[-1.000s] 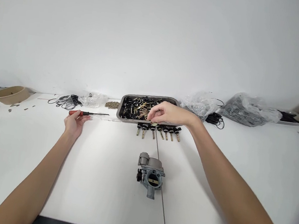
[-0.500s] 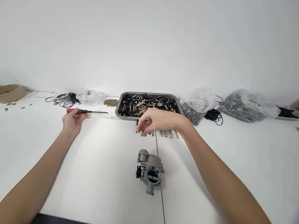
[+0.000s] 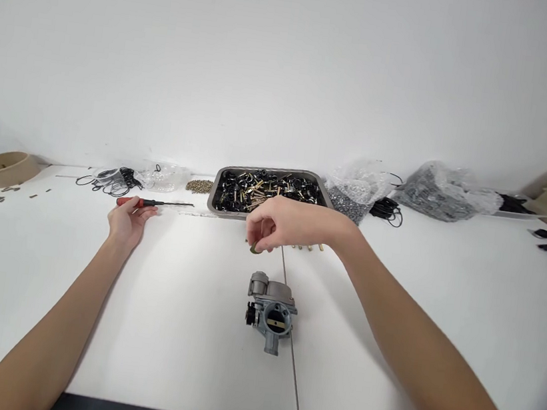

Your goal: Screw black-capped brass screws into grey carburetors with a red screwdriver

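Note:
My left hand (image 3: 126,223) rests on the table with its fingers closed round the red handle of a screwdriver (image 3: 130,201). The dark shaft points right. My right hand (image 3: 273,224) is bent down in front of the metal tray (image 3: 213,205), thumb and fingers pinched together. Something small and green shows at its fingertips; I cannot tell whether it is a nail or a part. Below that hand a grey metal carburetor (image 3: 272,312) sits on the table, its round bore facing me. Several small brass-coloured pieces (image 3: 309,247) lie partly hidden behind my right wrist.
The tray is full of black and brass-coloured parts. A pile of small brass parts (image 3: 199,186) and black rings (image 3: 128,178) lie to its left, with a beige bowl (image 3: 3,171) farther over. Plastic bags of parts (image 3: 356,192) (image 3: 443,194) stand to the right.
My right hand has drawn slightly nearer to me and its fingers have curled closer together. The whole view has shifted a little; the screwdriver stays in my left hand.

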The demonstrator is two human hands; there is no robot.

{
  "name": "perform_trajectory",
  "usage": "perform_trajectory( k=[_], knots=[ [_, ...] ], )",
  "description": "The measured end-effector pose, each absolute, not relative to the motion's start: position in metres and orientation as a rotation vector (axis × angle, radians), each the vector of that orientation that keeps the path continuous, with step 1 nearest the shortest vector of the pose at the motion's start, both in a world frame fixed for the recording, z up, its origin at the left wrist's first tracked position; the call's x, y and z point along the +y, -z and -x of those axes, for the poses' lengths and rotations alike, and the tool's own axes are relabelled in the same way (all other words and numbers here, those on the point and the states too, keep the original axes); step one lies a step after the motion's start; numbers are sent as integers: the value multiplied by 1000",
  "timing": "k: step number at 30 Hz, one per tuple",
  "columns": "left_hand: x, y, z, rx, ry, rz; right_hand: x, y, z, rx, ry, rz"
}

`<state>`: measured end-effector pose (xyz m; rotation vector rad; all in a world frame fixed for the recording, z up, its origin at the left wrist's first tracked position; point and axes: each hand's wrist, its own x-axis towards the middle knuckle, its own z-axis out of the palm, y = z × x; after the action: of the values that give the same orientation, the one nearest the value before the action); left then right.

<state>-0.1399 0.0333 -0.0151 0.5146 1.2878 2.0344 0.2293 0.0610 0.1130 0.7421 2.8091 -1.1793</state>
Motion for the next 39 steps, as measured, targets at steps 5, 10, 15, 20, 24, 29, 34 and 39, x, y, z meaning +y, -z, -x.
perform_trajectory(
  k=[5,10,15,20,24,29,34,39],
  knots=[
    [33,17,140,1286,-2025,-528,31,-125,-244,2793,1195,-690],
    [34,17,140,1294,-2030,-504,3,-117,-255,2679,1169,-667],
    [33,15,139,1300,-2021,-506,-8,-106,-259,2713,1030,-681],
    [33,13,139,1304,-2009,-516,-10,-103,-260,2731,951,-661],
    [33,13,139,1314,-1997,-518,-14,-104,-259,2721,956,-662],
    [33,13,139,1317,-1996,-521,-16,-103,-260,2706,968,-671],
    [33,13,139,1324,-1996,-521,-16,-103,-262,2688,994,-692],
    [33,12,137,1327,-1998,-512,-15,-105,-261,2697,987,-648]
  ],
)
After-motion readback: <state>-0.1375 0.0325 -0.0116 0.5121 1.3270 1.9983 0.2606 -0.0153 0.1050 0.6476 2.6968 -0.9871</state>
